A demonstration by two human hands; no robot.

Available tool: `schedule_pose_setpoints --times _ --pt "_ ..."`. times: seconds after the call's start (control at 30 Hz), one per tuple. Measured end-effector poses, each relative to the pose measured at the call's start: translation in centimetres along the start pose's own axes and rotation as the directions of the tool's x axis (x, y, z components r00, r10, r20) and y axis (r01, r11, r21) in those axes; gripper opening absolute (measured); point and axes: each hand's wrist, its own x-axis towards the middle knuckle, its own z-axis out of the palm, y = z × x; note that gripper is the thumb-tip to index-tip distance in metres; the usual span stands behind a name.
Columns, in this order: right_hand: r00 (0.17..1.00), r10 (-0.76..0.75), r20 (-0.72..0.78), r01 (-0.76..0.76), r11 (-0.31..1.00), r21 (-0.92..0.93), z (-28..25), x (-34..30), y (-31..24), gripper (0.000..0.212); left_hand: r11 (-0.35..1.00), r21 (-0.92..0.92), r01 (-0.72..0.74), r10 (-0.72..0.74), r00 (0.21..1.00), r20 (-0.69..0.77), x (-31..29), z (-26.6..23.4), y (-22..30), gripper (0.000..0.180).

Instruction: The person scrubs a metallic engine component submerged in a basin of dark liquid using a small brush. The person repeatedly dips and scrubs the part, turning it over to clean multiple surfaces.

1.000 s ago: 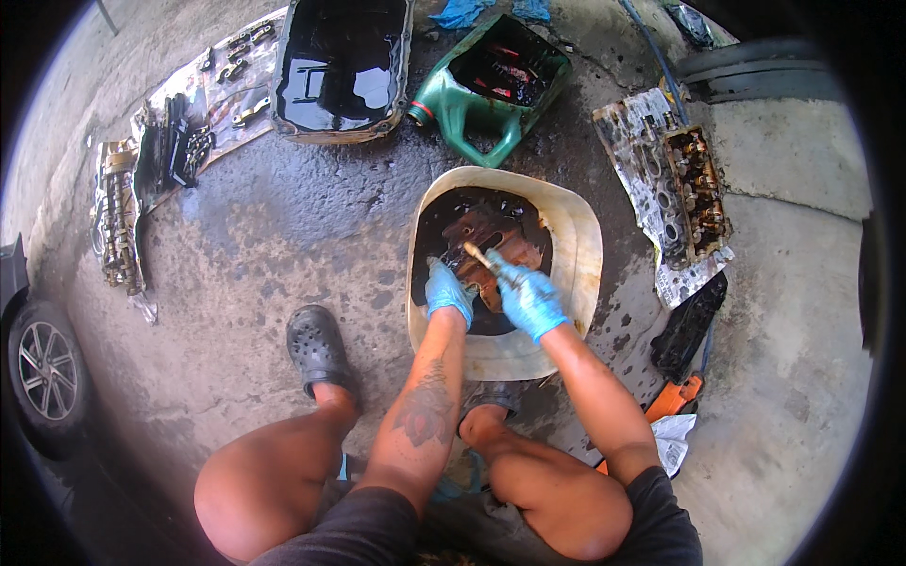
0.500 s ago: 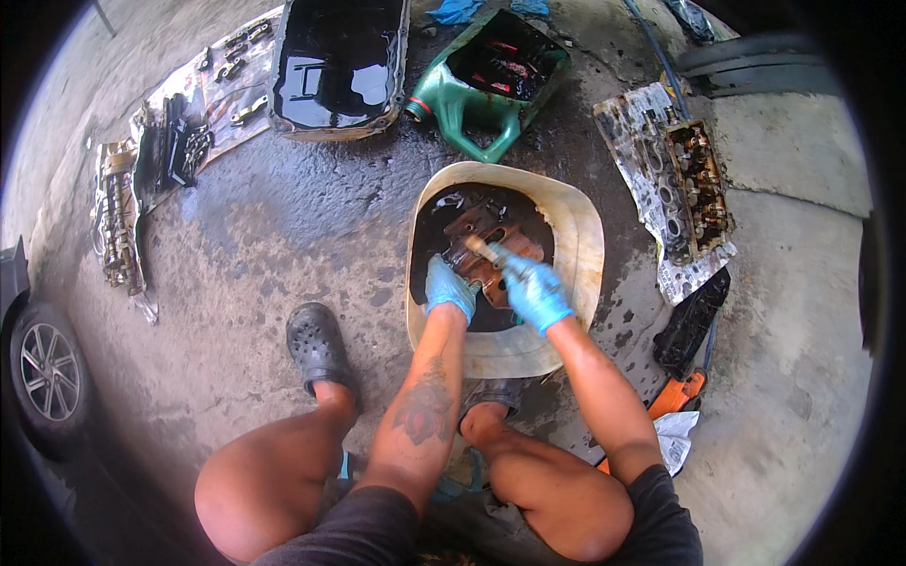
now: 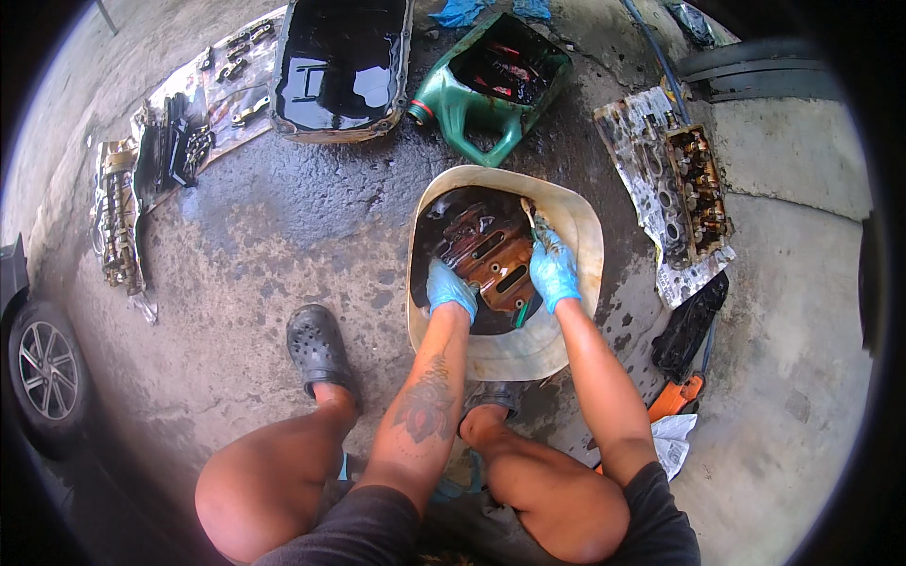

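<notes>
A whitish plastic tub (image 3: 578, 222) stands in front of me with dark liquid in it. Partly in that liquid lies a brown, oil-stained metal engine part (image 3: 500, 269) with slots and holes. My left hand (image 3: 451, 290), in a blue glove, grips the part's near left edge; its fingertips are hidden. My gloved right hand (image 3: 554, 268) is closed round a brush (image 3: 528, 211) at the tub's right side, tilted up and left. A small green piece (image 3: 522, 314) shows at the part's near edge.
Beyond the tub are an oil-filled pan (image 3: 326, 123) and a cut-open green jug (image 3: 458, 118). A cylinder head (image 3: 698, 193) rests on newspaper at right, near an orange tool (image 3: 675, 396). Camshafts (image 3: 118, 222) and small parts lie at left; a car wheel (image 3: 47, 368) stands there.
My right hand and the brush have moved right, off the engine part's middle to the tub's right side. More of the part shows. My left hand stays nearly in place.
</notes>
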Motion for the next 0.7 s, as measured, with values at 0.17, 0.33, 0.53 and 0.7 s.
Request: schedule_pose_setpoints --times 0.17,0.33,0.53,0.7 --pt "0.965 0.197 0.170 -0.225 0.961 0.162 1.2 -1.2 -1.0 0.032 0.987 -0.156 -0.037 0.048 0.997 0.066 0.1 -0.2 0.2 0.040" --pt "0.916 -0.057 0.397 0.160 0.959 -0.233 1.9 -5.6 -2.3 0.042 0.982 -0.180 -0.058 0.067 0.997 0.049 0.2 -0.3 0.6 0.037" --pt "0.936 0.159 0.314 -0.233 0.948 0.216 1.3 -3.6 -1.4 0.033 0.983 -0.179 -0.029 0.037 0.998 0.045 -0.4 0.6 0.2 0.043" --pt "0.901 -0.219 0.376 0.273 0.957 -0.098 1.4 -6.2 -3.7 0.034 0.982 -0.187 -0.006 0.027 0.994 0.108 -0.5 0.2 0.7 0.045"
